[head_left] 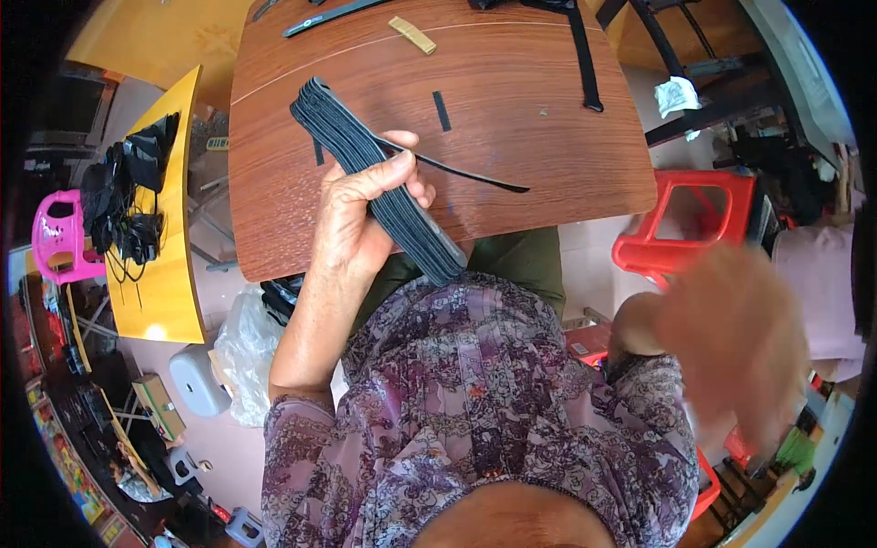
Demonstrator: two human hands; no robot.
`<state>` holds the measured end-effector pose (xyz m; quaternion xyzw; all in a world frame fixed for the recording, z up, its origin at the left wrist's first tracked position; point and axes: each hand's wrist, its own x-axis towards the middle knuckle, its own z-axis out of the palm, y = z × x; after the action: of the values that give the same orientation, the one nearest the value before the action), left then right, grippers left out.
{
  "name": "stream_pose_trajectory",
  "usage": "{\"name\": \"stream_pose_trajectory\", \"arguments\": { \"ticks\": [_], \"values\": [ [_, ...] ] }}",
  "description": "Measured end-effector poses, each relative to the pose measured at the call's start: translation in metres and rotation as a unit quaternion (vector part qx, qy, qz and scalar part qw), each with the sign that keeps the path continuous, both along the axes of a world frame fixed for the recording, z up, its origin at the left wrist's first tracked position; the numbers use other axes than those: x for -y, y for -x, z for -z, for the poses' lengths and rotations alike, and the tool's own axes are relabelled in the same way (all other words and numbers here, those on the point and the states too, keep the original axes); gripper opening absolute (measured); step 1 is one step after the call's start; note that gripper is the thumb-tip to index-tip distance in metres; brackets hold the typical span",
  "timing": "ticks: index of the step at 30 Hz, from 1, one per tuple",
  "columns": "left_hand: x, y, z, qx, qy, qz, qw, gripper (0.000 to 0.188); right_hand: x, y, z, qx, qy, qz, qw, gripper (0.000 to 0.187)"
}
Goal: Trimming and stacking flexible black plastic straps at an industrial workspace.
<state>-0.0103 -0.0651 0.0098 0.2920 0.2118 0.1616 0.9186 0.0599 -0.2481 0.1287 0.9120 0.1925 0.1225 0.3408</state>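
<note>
My left hand [358, 212] grips a thick bundle of flat dark grey straps [365, 155] around its middle, held slanting above the near edge of a brown wooden table [548, 137]. One thin black strip [466, 172] sticks out from the bundle toward the right over the tabletop. My right hand [731, 342] is raised at the right side, away from the table, strongly blurred; I see nothing in it and its fingers look spread. My patterned purple sleeves fill the lower middle.
On the table lie a short black strip [441, 110], a tan wooden piece [412, 35], a long black strap [585, 55] and a dark tool [329, 15]. A yellow table [164, 265] with black items stands left, a pink stool [62, 237] beyond it, a red stool [694, 224] right.
</note>
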Motion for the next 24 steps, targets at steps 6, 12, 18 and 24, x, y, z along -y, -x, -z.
{"name": "stream_pose_trajectory", "arguments": {
  "ticks": [6,12,18,24],
  "values": [
    [-0.002,-0.005,-0.005,0.016,0.026,-0.008,1.0,0.019,-0.004,0.001,-0.009,0.138,0.53,0.541,0.638,0.001],
    [-0.009,-0.002,-0.001,0.004,0.07,-0.033,0.997,0.02,-0.007,0.032,-0.058,-0.032,0.389,0.562,0.729,0.004],
    [-0.019,0.01,0.002,0.005,0.069,-0.032,0.997,0.024,-0.022,0.056,-0.031,-0.198,0.039,0.027,0.979,0.008],
    [-0.008,-0.004,-0.009,-0.008,0.07,-0.011,0.997,0.023,-0.015,-0.041,0.097,-0.34,-0.72,-0.349,0.493,0.013]
  ]
}}
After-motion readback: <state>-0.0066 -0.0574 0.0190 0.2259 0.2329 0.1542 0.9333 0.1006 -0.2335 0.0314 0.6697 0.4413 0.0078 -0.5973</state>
